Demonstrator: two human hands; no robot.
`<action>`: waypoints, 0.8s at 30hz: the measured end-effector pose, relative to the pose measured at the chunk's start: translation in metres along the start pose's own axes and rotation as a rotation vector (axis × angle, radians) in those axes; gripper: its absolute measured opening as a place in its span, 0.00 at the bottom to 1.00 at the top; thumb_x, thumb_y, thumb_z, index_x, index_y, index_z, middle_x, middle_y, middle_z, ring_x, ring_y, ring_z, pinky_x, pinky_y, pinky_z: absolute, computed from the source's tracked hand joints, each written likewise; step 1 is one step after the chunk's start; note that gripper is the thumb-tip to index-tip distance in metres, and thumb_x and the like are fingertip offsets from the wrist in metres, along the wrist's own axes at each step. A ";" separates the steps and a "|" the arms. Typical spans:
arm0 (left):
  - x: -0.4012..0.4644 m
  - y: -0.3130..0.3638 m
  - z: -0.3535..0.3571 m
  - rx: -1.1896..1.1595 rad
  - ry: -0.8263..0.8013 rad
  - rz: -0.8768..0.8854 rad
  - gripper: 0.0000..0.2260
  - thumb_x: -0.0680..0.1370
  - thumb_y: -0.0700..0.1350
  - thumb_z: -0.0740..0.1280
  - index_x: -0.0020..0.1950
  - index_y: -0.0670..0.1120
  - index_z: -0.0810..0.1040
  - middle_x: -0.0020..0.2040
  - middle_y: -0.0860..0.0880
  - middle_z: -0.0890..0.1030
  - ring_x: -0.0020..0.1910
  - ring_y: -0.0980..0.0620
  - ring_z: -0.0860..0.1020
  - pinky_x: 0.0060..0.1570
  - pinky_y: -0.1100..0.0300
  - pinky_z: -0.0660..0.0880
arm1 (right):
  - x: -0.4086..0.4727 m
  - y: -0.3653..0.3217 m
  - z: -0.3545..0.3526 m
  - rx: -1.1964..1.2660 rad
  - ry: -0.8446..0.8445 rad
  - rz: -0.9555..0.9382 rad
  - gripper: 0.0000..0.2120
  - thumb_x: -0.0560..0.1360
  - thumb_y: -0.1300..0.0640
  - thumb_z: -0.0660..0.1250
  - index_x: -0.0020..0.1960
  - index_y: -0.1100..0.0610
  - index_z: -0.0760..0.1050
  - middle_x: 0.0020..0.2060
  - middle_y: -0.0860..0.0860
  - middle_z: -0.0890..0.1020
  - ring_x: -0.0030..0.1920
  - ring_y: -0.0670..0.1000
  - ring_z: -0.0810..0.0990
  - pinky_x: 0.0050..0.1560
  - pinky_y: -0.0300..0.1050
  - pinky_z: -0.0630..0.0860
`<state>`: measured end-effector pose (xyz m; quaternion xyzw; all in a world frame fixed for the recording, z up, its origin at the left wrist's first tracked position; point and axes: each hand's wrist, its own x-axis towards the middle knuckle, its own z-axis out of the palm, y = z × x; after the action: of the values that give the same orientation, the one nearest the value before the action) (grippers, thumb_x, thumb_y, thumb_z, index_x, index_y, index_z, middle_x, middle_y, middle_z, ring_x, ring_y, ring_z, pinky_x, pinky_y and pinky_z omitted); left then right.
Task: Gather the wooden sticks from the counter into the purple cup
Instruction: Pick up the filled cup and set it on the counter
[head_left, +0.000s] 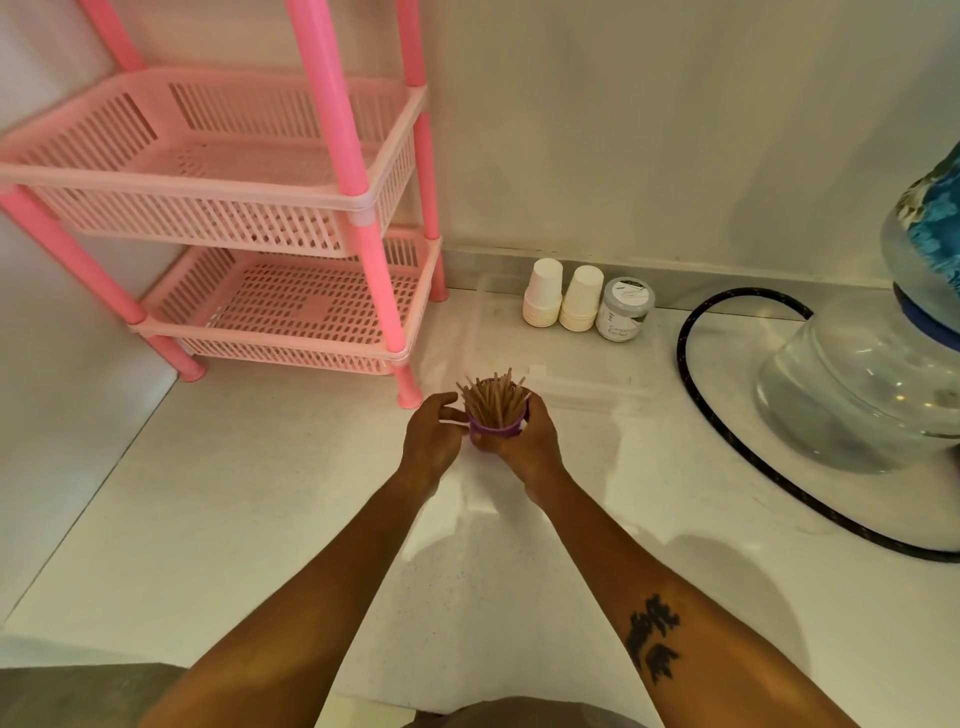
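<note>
1 head-worn camera looks forward and down, close over the counter (234, 519).

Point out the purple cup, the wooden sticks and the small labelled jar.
purple cup (495, 428): head view, front of its rim.
wooden sticks (492, 399): head view, middle of the upright bundle.
small labelled jar (625, 310): head view, its side label.

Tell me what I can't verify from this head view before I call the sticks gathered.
- Base of the purple cup: hidden by the left hand and right hand, so whether it rests on the counter is unclear.
- Stick count: too fine and crowded.
- Counter near the person: cut off by the bottom edge; behind the water dispenser: blocked.
- Jar label: too small.
</note>
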<state>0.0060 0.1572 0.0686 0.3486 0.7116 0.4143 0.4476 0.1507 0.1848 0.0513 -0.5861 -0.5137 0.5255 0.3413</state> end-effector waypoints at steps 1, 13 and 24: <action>-0.001 -0.003 -0.001 -0.017 0.002 -0.004 0.23 0.76 0.28 0.62 0.69 0.43 0.75 0.52 0.44 0.84 0.52 0.42 0.84 0.60 0.43 0.81 | 0.000 0.002 0.000 -0.013 -0.001 -0.025 0.43 0.62 0.51 0.87 0.71 0.50 0.70 0.63 0.47 0.80 0.60 0.51 0.80 0.61 0.44 0.80; -0.009 -0.024 0.003 -0.063 0.041 -0.029 0.19 0.79 0.30 0.60 0.65 0.47 0.77 0.51 0.46 0.84 0.46 0.49 0.85 0.45 0.60 0.78 | -0.006 0.016 -0.037 -0.155 0.172 -0.172 0.44 0.62 0.45 0.85 0.72 0.53 0.70 0.65 0.50 0.81 0.63 0.53 0.81 0.64 0.52 0.80; -0.015 -0.015 0.026 -0.124 -0.040 -0.016 0.16 0.81 0.35 0.59 0.62 0.52 0.77 0.57 0.51 0.83 0.56 0.54 0.82 0.54 0.59 0.80 | -0.012 0.018 -0.059 -0.193 0.195 -0.201 0.44 0.63 0.43 0.84 0.72 0.51 0.69 0.65 0.49 0.80 0.64 0.52 0.80 0.64 0.52 0.81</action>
<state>0.0333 0.1450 0.0535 0.3227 0.6785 0.4467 0.4858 0.2129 0.1772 0.0499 -0.6101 -0.5821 0.3777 0.3824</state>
